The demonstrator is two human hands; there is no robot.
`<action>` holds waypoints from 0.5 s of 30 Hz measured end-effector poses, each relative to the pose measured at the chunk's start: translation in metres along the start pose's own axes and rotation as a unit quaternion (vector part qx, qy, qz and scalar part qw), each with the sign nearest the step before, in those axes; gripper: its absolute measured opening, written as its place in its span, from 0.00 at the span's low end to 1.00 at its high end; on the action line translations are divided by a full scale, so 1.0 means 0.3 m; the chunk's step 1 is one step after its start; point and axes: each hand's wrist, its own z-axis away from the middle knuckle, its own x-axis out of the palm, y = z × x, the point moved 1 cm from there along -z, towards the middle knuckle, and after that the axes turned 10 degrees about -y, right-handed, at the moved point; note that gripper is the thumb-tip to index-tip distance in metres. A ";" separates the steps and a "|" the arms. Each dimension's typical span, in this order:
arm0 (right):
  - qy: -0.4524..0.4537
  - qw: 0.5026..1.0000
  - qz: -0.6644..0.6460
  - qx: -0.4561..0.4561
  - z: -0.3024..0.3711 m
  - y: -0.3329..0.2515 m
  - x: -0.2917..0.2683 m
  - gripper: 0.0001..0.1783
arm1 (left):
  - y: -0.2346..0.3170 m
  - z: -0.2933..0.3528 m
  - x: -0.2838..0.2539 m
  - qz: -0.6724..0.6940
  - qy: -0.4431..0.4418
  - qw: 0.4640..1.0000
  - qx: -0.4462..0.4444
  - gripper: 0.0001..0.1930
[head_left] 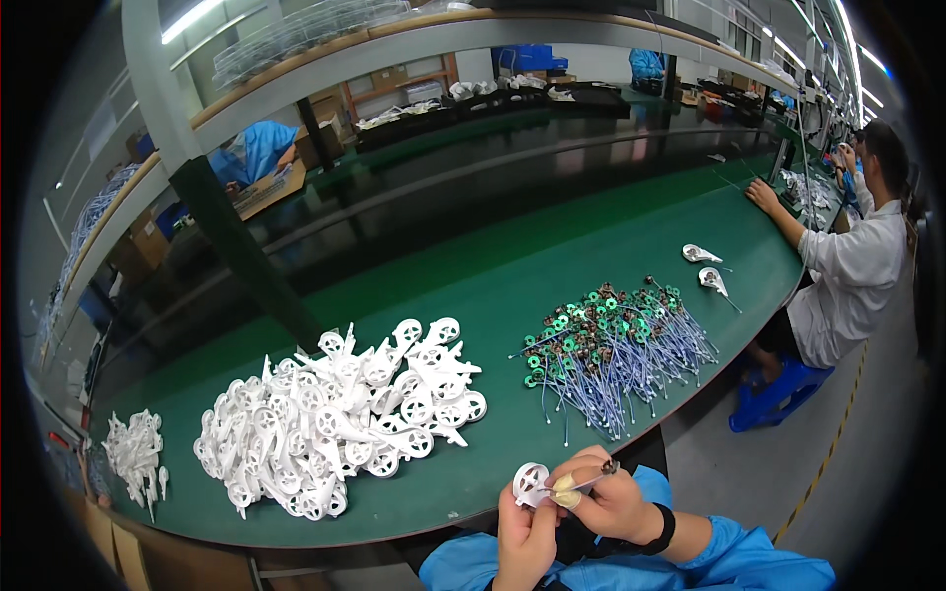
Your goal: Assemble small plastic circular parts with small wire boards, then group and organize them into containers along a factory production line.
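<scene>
Near the table's front edge, my left hand pinches a white plastic housing with a round, spoked end. My right hand is beside it, closed on a thin wire lead with a small dark brown part at its end. The lead's other end reaches toward the housing; whether it is inside cannot be made out. A pale yellow finger cot covers a fingertip of my right hand. Beyond my hands lies a pile of wire leads with green and brown round ends. To the left spreads a large heap of white housings.
Smaller white pieces lie at the far left of the green table. Two white housings with wires rest at the right. A person in a white shirt sits on a blue stool. A dark post stands behind the heap.
</scene>
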 end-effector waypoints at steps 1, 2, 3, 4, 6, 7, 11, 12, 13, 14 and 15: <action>0.011 1.000 -0.004 -0.006 0.001 0.005 0.001 0.09 | -0.007 0.000 -0.004 -0.017 -0.001 1.000 0.002 0.12; 0.024 1.000 -0.008 -0.010 0.003 0.016 0.001 0.08 | -0.018 0.001 -0.007 -0.034 -0.004 0.999 0.003 0.12; 0.037 0.999 -0.011 -0.015 0.007 0.024 0.001 0.07 | -0.040 -0.004 -0.020 -0.031 -0.026 0.999 -0.013 0.13; 0.048 0.998 -0.033 0.000 0.014 0.030 0.006 0.08 | -0.070 -0.011 -0.039 -0.027 -0.048 0.998 -0.029 0.15; 0.071 0.994 -0.076 0.027 0.032 0.038 0.023 0.08 | -0.085 -0.017 -0.044 -0.026 -0.065 0.997 -0.034 0.17; 0.071 0.992 -0.095 0.053 0.040 0.041 0.031 0.09 | -0.087 -0.018 -0.040 -0.029 -0.061 0.997 -0.024 0.18; 0.068 0.980 -0.144 0.117 0.054 0.055 0.053 0.11 | -0.029 -0.026 0.004 -0.164 -0.018 0.986 0.034 0.22; 0.066 0.979 -0.150 0.123 0.055 0.061 0.054 0.11 | -0.038 -0.032 -0.013 -0.219 -0.044 0.974 0.050 0.26; 0.059 0.984 -0.124 0.114 0.058 0.066 0.050 0.11 | -0.031 -0.028 -0.003 -0.247 -0.024 0.966 0.065 0.20; 0.049 0.988 -0.101 0.104 0.059 0.072 0.049 0.12 | 0.015 -0.023 0.029 -0.278 -0.002 0.957 0.080 0.15; 0.039 0.992 -0.078 0.095 0.060 0.073 0.049 0.12 | 0.041 -0.022 0.045 -0.307 0.021 0.947 0.095 0.10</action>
